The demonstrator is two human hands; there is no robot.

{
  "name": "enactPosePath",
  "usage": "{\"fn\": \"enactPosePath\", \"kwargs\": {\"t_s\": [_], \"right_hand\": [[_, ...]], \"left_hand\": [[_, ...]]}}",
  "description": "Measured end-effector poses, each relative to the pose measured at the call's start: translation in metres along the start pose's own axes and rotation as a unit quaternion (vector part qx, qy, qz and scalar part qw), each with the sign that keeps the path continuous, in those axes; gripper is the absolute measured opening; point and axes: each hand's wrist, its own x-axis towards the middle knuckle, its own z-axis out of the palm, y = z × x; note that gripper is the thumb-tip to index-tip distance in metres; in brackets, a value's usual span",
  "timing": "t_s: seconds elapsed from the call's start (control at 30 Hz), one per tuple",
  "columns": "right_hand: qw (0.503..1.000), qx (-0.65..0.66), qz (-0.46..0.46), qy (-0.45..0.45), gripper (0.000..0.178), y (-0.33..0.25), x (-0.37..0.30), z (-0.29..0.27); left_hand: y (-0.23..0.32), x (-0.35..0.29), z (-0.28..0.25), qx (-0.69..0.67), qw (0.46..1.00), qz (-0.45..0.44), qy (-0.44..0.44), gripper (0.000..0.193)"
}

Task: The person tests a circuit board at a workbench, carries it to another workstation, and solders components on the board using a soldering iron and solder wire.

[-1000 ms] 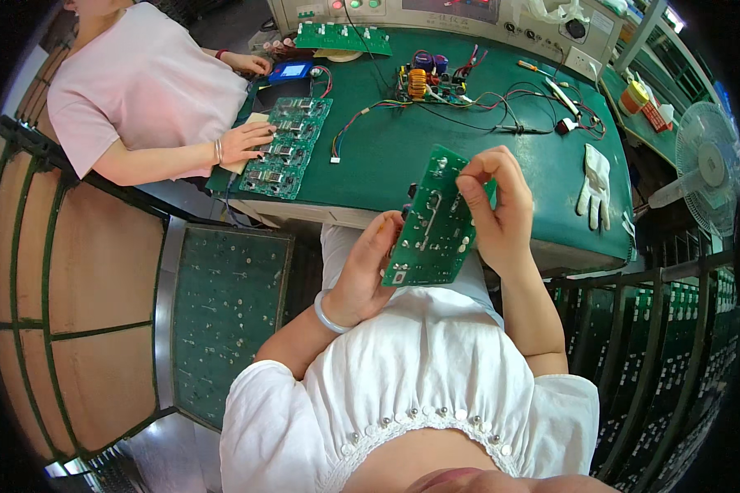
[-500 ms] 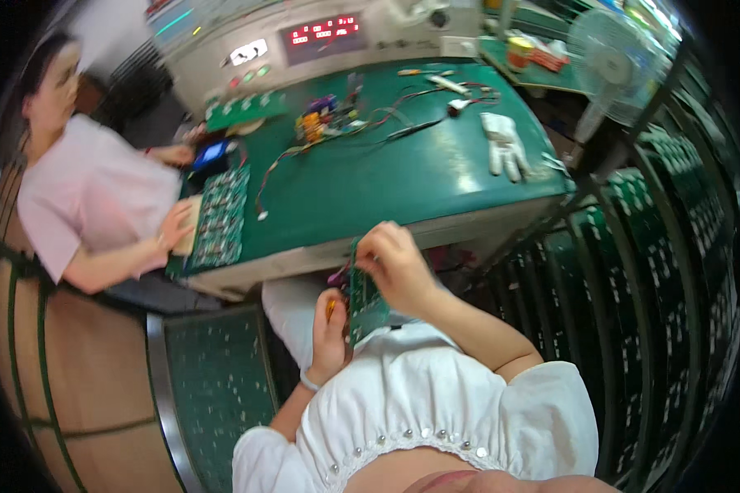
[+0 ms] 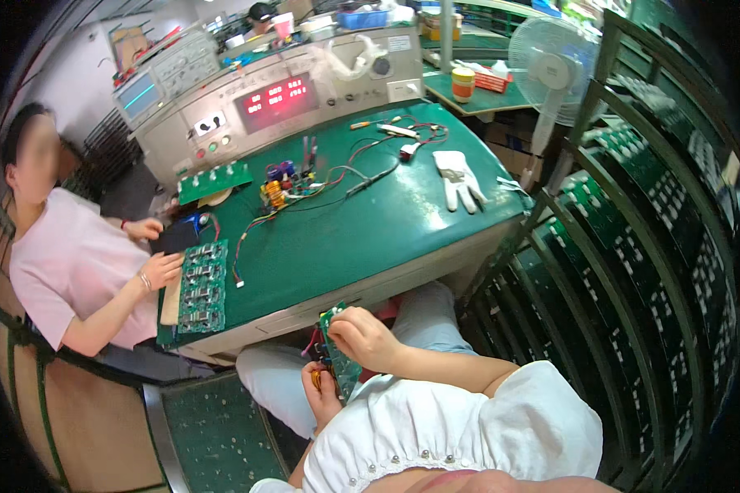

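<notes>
I hold a green circuit board (image 3: 335, 353) upright over my lap, below the front edge of the green workbench (image 3: 370, 230). My right hand (image 3: 362, 337) grips the board's upper edge. My left hand (image 3: 321, 390) grips its lower part from underneath. Coloured parts stick out of the board near my left fingers.
A person in a pink shirt (image 3: 66, 271) sits at the left, one hand by another green board (image 3: 199, 283). On the bench lie wires (image 3: 321, 185) and a white glove (image 3: 460, 177), with a test panel with red displays (image 3: 279, 94) behind. A white fan (image 3: 551, 70) and racks of boards (image 3: 633, 246) stand at the right.
The board came down from above the bench to my lap, both hands still on it. The view swung right, toward the racks.
</notes>
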Motion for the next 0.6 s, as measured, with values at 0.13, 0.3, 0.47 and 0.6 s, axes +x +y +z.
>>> {"fn": "enactPosePath", "kwargs": {"t_s": [0.13, 0.3, 0.47, 0.6], "right_hand": [[0.999, -0.045, -0.015, -0.008, 0.026, 0.003, 0.022, -0.018], [0.990, -0.086, -0.108, 0.018, 0.021, 0.016, 0.075, -0.032], [0.993, -0.110, -0.043, 0.022, 0.020, 0.037, 0.107, -0.035], [0.994, -0.065, 0.090, -0.004, 0.017, 0.054, 0.137, -0.030]], "left_hand": [[0.021, 0.016, 0.014, -0.030, 0.991, 0.107, -0.069, 0.032], [0.084, 0.072, 0.010, 0.092, 0.962, 0.212, -0.144, 0.038], [0.110, 0.132, 0.027, 0.101, 0.939, 0.257, -0.204, 0.051], [0.114, 0.164, 0.039, 0.105, 0.948, 0.230, -0.193, 0.051]]}}
